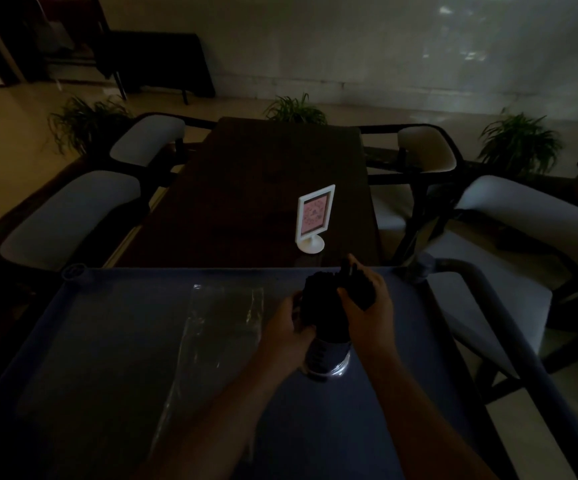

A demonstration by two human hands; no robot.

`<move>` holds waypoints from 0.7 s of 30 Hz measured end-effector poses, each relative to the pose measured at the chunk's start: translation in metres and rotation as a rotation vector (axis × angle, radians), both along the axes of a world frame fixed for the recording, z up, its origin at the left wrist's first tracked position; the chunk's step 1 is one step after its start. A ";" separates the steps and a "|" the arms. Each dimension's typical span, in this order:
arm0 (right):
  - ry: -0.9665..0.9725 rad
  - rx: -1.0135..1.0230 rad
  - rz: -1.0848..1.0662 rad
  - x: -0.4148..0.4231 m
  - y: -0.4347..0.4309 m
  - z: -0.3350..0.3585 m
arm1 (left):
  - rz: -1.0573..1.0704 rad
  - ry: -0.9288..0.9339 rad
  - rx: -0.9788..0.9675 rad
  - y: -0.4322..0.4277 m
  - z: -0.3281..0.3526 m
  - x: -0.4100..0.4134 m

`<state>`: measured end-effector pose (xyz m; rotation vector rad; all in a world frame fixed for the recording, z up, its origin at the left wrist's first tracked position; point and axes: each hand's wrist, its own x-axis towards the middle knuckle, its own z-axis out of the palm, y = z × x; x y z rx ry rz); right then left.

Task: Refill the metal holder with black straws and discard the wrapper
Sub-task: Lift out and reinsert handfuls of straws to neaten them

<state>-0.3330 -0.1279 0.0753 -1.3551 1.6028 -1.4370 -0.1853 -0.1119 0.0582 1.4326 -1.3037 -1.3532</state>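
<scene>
On the dark blue cart top [107, 358], the left hand [287, 327] grips one cylindrical shiny metal holder [327, 355]; the right hand [367, 299] clasps a bundle of black straws [322, 299] standing in it. One crinkled clear plastic wrapper [218, 334] lies flat, left of the holder.

Person's body, head view: two forearms visible, both bare up to the lower frame edge, no sleeve showing. Left hand [289, 322] and right hand [367, 299] are ungloved. Rings, watch or wristband cannot be made out in the dim lighting.
</scene>
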 end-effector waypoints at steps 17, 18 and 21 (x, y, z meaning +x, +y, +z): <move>-0.332 0.337 0.439 -0.024 0.005 -0.018 | -0.100 0.064 0.042 -0.028 0.016 -0.008; -0.304 0.347 0.470 -0.026 0.004 -0.017 | -0.093 0.065 0.037 -0.030 0.016 -0.008; -0.244 0.330 0.467 -0.028 0.001 -0.017 | -0.133 0.044 0.021 -0.034 0.013 -0.004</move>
